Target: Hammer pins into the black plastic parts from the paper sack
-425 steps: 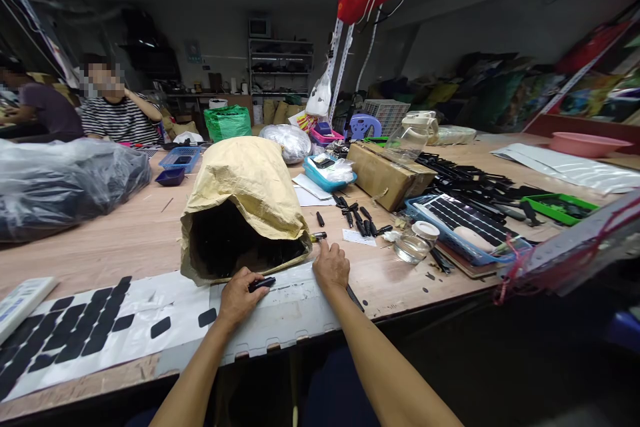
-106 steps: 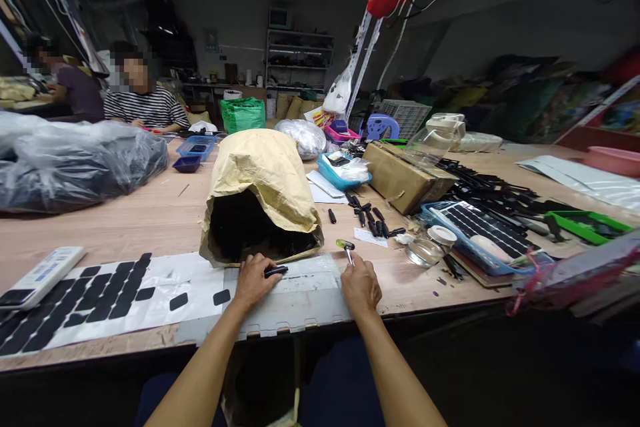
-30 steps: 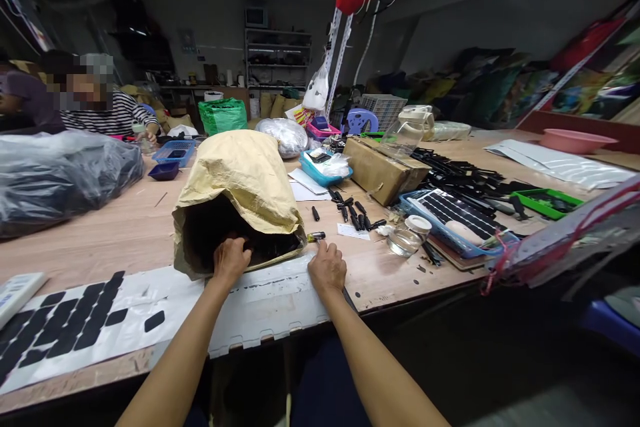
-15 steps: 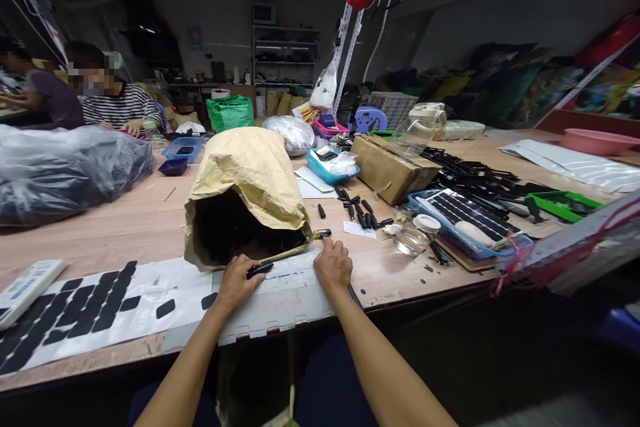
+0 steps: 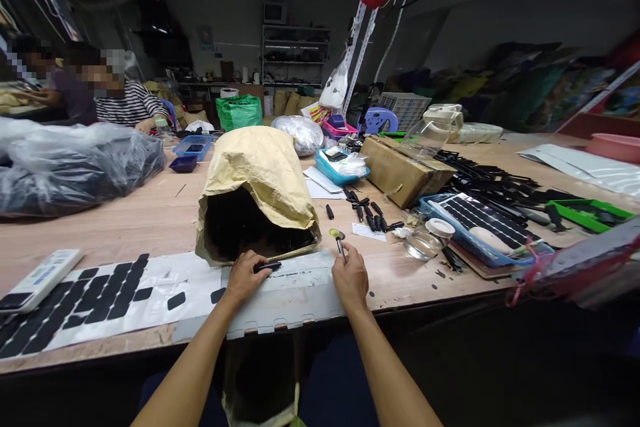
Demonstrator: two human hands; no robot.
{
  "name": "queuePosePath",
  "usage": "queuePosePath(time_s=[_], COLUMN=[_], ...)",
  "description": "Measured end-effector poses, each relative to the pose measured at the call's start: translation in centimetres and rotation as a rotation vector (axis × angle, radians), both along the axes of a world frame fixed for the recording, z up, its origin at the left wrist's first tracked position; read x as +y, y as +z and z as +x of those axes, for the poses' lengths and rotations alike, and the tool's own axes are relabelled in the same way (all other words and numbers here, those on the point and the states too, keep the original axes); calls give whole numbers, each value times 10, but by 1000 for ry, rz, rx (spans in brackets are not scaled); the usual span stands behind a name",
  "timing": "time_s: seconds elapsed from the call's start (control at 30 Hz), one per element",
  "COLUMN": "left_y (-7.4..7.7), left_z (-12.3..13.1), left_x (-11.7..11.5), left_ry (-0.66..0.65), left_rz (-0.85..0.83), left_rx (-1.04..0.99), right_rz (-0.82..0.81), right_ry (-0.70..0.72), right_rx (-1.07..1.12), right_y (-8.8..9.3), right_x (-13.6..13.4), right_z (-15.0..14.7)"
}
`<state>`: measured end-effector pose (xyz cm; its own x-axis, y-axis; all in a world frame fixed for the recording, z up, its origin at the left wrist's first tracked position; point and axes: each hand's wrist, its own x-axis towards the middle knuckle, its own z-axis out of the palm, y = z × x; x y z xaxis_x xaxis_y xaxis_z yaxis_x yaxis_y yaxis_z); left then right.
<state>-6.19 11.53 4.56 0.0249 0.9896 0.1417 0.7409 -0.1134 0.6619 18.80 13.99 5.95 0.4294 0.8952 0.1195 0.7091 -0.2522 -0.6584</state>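
Note:
My left hand (image 5: 246, 277) is closed on a slim black piece (image 5: 269, 266), laid near the front of the bag mouth over the grey-white board (image 5: 295, 290). In my right hand (image 5: 351, 275) is a small hammer (image 5: 341, 245) with a metal neck and a yellowish head face, raised at the board's right end. A tan paper bag (image 5: 260, 153) lies on its side just beyond, its dark mouth facing me; its contents are too dark to make out. Several black tapered pieces (image 5: 371, 217) lie loose to the right of the bag.
White sheets with black stickers (image 5: 117, 290) and a white device (image 5: 45, 277) lie to the left. On the right are a clear jar (image 5: 424, 241), a blue basket (image 5: 480, 240) and a cardboard box (image 5: 400, 170). Two people sit at the far left.
The hammer's head has turned and lifted, its yellowish face now showing above my right hand. My left hand keeps the black piece on the board. The whole view has shifted slightly.

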Motion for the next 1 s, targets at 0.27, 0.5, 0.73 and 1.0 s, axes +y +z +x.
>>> queuePosePath(time_s=[0.27,0.5,0.73,1.0], left_y=[0,-5,-5,-2], left_z=[1,1,2,3], left_x=[0,2,2,2], left_ry=[7,10,27,40], left_rz=[-6,6,-8,-14], left_rx=[3,-14,-18,8], right_rz=[132,219,218,155], right_ry=[497,598,600,638], right_rx=[310,182,102,62], right_y=[-4,-14,-8,-6], right_x=[-51,-53,-54,-60], right_z=[-53,-69,-75,-89])
